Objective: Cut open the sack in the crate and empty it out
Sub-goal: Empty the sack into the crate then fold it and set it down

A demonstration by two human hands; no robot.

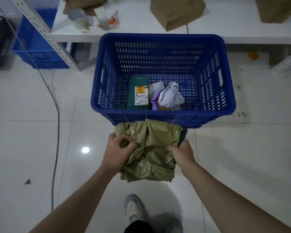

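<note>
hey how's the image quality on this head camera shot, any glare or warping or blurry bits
Head view: a bright round glare spot sits on the glossy floor tiles left of the left hand; wide-angle distortion bows the blue crate and leans the shelf upright; the tape rolls on the white bench look soft; the green sack, gripped by both hands including the right hand, is fairly sharp; lighting is dim and bluish.

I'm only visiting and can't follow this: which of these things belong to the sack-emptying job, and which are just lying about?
Part of the job:
- green sack, gripped by left hand and right hand
- blue crate
- green parcel and white bag lying in it

Just lying about:
- cardboard boxes on the white table
- tape rolls
- second blue crate
- floor cable
</note>
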